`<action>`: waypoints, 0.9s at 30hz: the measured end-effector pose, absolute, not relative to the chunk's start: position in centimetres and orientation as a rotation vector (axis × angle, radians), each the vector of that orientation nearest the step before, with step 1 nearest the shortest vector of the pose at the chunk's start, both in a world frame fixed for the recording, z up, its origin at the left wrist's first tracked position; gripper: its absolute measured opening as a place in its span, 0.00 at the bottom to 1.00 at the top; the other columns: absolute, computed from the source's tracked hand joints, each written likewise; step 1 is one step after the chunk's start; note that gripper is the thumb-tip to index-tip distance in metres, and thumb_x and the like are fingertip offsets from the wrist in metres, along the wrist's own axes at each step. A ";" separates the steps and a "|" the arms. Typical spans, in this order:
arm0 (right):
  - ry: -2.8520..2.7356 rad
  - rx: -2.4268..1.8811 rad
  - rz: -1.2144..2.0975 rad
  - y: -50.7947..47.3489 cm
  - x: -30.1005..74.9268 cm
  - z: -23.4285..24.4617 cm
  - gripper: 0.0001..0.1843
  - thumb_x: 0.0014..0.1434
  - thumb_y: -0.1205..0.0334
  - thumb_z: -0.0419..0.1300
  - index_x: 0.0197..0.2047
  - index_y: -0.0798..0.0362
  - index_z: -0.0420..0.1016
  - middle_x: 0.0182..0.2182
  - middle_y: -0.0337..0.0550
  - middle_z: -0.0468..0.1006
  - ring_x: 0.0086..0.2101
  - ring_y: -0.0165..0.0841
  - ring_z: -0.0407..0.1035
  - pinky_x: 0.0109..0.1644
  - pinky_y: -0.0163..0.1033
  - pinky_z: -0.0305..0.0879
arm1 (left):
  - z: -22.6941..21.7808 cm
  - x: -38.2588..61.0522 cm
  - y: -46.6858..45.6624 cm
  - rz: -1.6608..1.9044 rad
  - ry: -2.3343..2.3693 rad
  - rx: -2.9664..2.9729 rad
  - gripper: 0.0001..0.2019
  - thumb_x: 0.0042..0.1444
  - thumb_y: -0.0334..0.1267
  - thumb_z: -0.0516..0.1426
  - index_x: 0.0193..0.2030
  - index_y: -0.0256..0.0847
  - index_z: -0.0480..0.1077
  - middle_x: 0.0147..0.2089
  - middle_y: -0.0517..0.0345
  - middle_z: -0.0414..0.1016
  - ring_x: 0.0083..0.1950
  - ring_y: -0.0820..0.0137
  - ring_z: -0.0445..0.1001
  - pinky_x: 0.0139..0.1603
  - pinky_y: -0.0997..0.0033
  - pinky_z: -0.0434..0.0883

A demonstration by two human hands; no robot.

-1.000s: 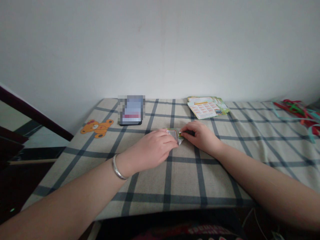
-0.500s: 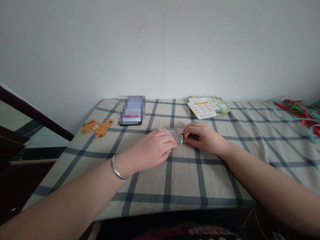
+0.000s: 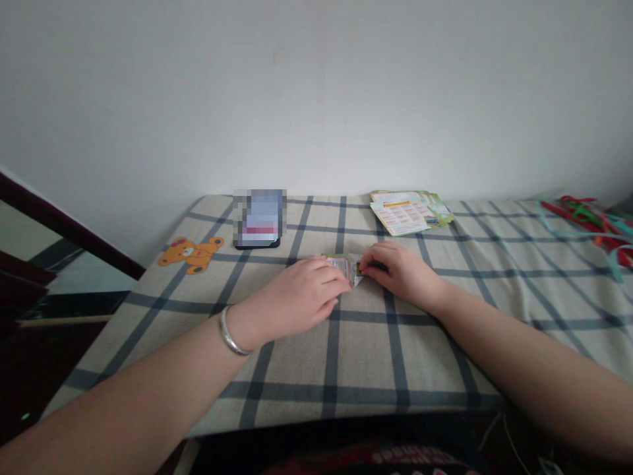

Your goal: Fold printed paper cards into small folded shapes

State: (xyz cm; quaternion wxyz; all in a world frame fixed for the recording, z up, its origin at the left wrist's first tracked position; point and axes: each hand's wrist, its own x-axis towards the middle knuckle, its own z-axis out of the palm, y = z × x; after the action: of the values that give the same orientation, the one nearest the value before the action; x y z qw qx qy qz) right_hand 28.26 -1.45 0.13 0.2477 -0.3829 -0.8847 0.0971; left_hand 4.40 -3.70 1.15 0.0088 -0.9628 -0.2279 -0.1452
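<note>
A small folded piece of printed paper (image 3: pixel 349 267) lies on the checked cloth (image 3: pixel 366 343) at the middle of the surface. My left hand (image 3: pixel 297 297), with a silver bangle (image 3: pixel 230 333) on the wrist, has its fingers curled and pressed down on the paper's left part. My right hand (image 3: pixel 403 274) pinches the paper's right corner with thumb and fingertips. Most of the paper is hidden under my fingers.
A phone (image 3: pixel 260 219) lies at the back left, beside a bear picture (image 3: pixel 190 253) on the cloth. A stack of printed leaflets (image 3: pixel 410 212) sits at the back centre-right. Red and green ribbons (image 3: pixel 588 221) lie at the far right. The cloth's edge drops off at left.
My right fingertips have shifted slightly along the paper's right corner. My left hand stays pressed on the paper.
</note>
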 end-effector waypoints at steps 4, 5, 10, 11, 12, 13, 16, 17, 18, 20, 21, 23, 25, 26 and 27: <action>-2.362 -1.080 0.278 -1.3 27.9 -0.3 0.04 0.60 0.69 0.58 0.36 0.52 0.74 0.34 0.42 0.78 0.36 0.34 0.70 0.43 0.39 0.65 | 1.1 4.5 -3.8 -0.455 -0.722 -3.015 0.13 0.60 0.30 0.54 0.51 0.39 0.71 0.50 0.54 0.76 0.55 0.63 0.69 0.61 0.56 0.66; -2.351 -1.085 0.295 -1.2 27.8 -0.4 0.04 0.60 0.69 0.58 0.36 0.52 0.74 0.33 0.42 0.78 0.36 0.34 0.71 0.43 0.39 0.65 | 1.1 4.5 -3.8 -0.452 -0.733 -3.021 0.13 0.60 0.30 0.54 0.51 0.39 0.71 0.50 0.54 0.75 0.55 0.63 0.69 0.60 0.57 0.67; -2.331 -1.071 0.290 -1.1 27.6 -0.5 0.04 0.60 0.68 0.59 0.35 0.52 0.75 0.33 0.41 0.79 0.36 0.33 0.71 0.42 0.38 0.66 | 1.0 4.5 -3.8 -0.439 -0.761 -3.029 0.13 0.60 0.30 0.54 0.51 0.39 0.71 0.50 0.54 0.75 0.55 0.64 0.70 0.60 0.58 0.67; -2.335 -1.067 0.272 -1.1 27.5 -0.5 0.04 0.60 0.68 0.59 0.35 0.52 0.75 0.33 0.41 0.79 0.36 0.33 0.71 0.42 0.39 0.65 | 1.0 4.5 -3.8 -0.429 -0.761 -3.027 0.13 0.60 0.30 0.53 0.51 0.39 0.71 0.50 0.54 0.75 0.55 0.64 0.69 0.60 0.58 0.67; -2.339 -1.066 0.255 -1.1 27.5 -0.5 0.04 0.60 0.68 0.60 0.35 0.52 0.75 0.33 0.41 0.79 0.36 0.33 0.71 0.42 0.39 0.65 | 1.0 4.5 -3.8 -0.422 -0.760 -3.022 0.13 0.61 0.31 0.53 0.51 0.39 0.71 0.51 0.54 0.74 0.55 0.64 0.69 0.60 0.58 0.67; -2.344 -1.065 0.245 -1.0 27.5 -0.5 0.04 0.60 0.68 0.60 0.35 0.52 0.76 0.33 0.41 0.79 0.36 0.34 0.71 0.42 0.39 0.65 | 1.0 4.5 -3.8 -0.420 -0.758 -3.014 0.13 0.61 0.31 0.53 0.52 0.39 0.70 0.52 0.54 0.74 0.55 0.64 0.69 0.61 0.59 0.67; -2.352 -1.057 0.242 -1.0 27.4 -0.5 0.04 0.61 0.67 0.59 0.35 0.51 0.76 0.33 0.41 0.79 0.36 0.34 0.71 0.43 0.39 0.65 | 1.0 4.5 -3.9 -0.420 -0.735 -2.984 0.16 0.61 0.31 0.53 0.55 0.38 0.69 0.53 0.53 0.73 0.56 0.64 0.68 0.61 0.58 0.66; -2.354 -1.056 0.244 -1.0 27.4 -0.5 0.04 0.61 0.67 0.59 0.35 0.51 0.76 0.33 0.41 0.79 0.36 0.34 0.71 0.43 0.39 0.65 | 1.0 4.6 -3.9 -0.418 -0.726 -2.973 0.16 0.61 0.31 0.53 0.56 0.38 0.68 0.54 0.53 0.73 0.56 0.63 0.68 0.61 0.58 0.66; -2.353 -1.055 0.248 -1.0 27.4 -0.6 0.04 0.61 0.67 0.59 0.35 0.51 0.76 0.33 0.41 0.79 0.36 0.34 0.71 0.43 0.39 0.65 | 1.0 4.6 -4.0 -0.414 -0.721 -2.963 0.16 0.61 0.31 0.52 0.56 0.37 0.68 0.53 0.52 0.73 0.56 0.63 0.68 0.61 0.58 0.66; -2.341 -1.061 0.262 -1.0 27.4 -0.6 0.04 0.60 0.67 0.59 0.36 0.52 0.76 0.33 0.41 0.79 0.36 0.33 0.71 0.43 0.39 0.66 | 1.0 4.6 -4.1 -0.407 -0.731 -2.943 0.16 0.62 0.32 0.52 0.56 0.37 0.68 0.53 0.51 0.72 0.56 0.62 0.68 0.60 0.57 0.66; -2.331 -1.066 0.275 -1.0 27.5 -0.6 0.04 0.60 0.67 0.60 0.36 0.52 0.76 0.33 0.41 0.79 0.36 0.33 0.72 0.42 0.38 0.66 | 0.9 4.7 -4.2 -0.405 -0.744 -2.935 0.16 0.62 0.32 0.52 0.56 0.37 0.68 0.52 0.51 0.72 0.55 0.62 0.68 0.60 0.57 0.67; -2.315 -1.072 0.302 -1.0 27.8 -0.3 0.03 0.59 0.67 0.60 0.36 0.52 0.75 0.32 0.41 0.79 0.34 0.32 0.71 0.40 0.38 0.66 | 0.9 4.7 -4.3 -0.408 -0.769 -2.928 0.16 0.62 0.32 0.51 0.56 0.38 0.68 0.53 0.50 0.71 0.55 0.62 0.68 0.59 0.57 0.67; -2.317 -1.054 0.322 -1.0 28.3 0.0 0.03 0.58 0.67 0.61 0.37 0.52 0.75 0.32 0.40 0.78 0.33 0.31 0.71 0.39 0.37 0.67 | 0.9 4.7 -4.4 -0.411 -0.780 -2.934 0.16 0.63 0.32 0.51 0.57 0.38 0.67 0.53 0.49 0.70 0.55 0.62 0.68 0.58 0.57 0.68; -2.339 -1.021 0.332 -1.0 28.5 0.2 0.04 0.58 0.67 0.61 0.37 0.52 0.76 0.34 0.41 0.78 0.35 0.32 0.71 0.40 0.38 0.67 | 1.0 4.7 -4.4 -0.410 -0.780 -2.938 0.17 0.63 0.32 0.51 0.57 0.38 0.67 0.54 0.49 0.70 0.56 0.62 0.68 0.58 0.57 0.68; -2.358 -0.982 0.341 -1.0 28.8 0.3 0.04 0.59 0.66 0.61 0.38 0.52 0.76 0.37 0.43 0.78 0.38 0.32 0.72 0.42 0.39 0.68 | 1.0 4.7 -4.4 -0.409 -0.780 -2.940 0.17 0.63 0.32 0.51 0.57 0.38 0.67 0.54 0.49 0.70 0.56 0.62 0.68 0.59 0.57 0.68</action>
State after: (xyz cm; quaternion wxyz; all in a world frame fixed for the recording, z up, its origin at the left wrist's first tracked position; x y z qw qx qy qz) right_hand 28.81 -0.96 0.32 0.2787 -0.3659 -0.8788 0.1271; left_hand 4.74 -4.43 0.99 0.0364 -0.9573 -0.2541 -0.1331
